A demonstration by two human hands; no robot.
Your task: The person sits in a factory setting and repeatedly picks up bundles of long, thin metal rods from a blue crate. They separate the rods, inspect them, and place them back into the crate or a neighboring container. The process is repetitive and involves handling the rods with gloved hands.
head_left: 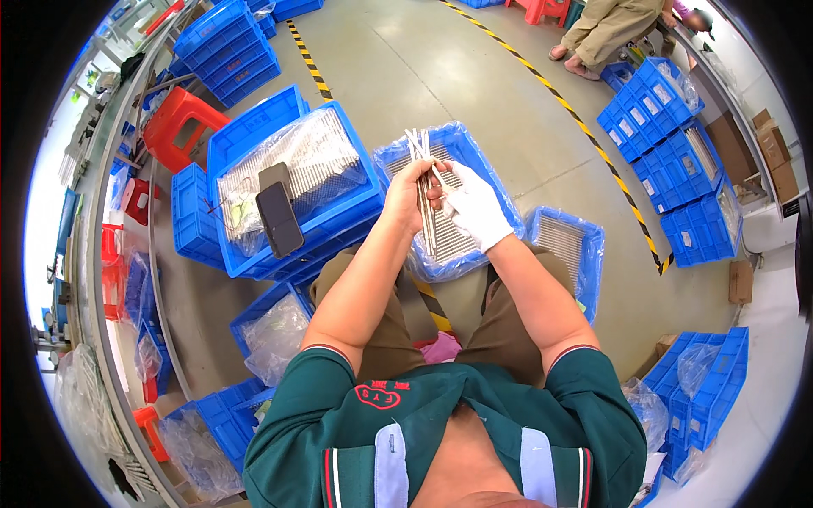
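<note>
My left hand (409, 196), bare, grips a bundle of thin metal rods (422, 182) that stand nearly upright over my lap. My right hand (476, 209) wears a white glove and pinches one rod of the bundle near its middle. Directly under both hands sits a blue crate lined with clear plastic (500, 182), filled with rows of the same metal rods.
A second lined blue crate of rods (593, 254) lies by my right knee. To my left, a stack of blue crates (254, 140) carries bagged rods and two dark phones (278, 216). Red stools (178, 127), more blue crates (669, 152), a seated person (605, 30) and yellow-black floor tape (584, 127) surround me.
</note>
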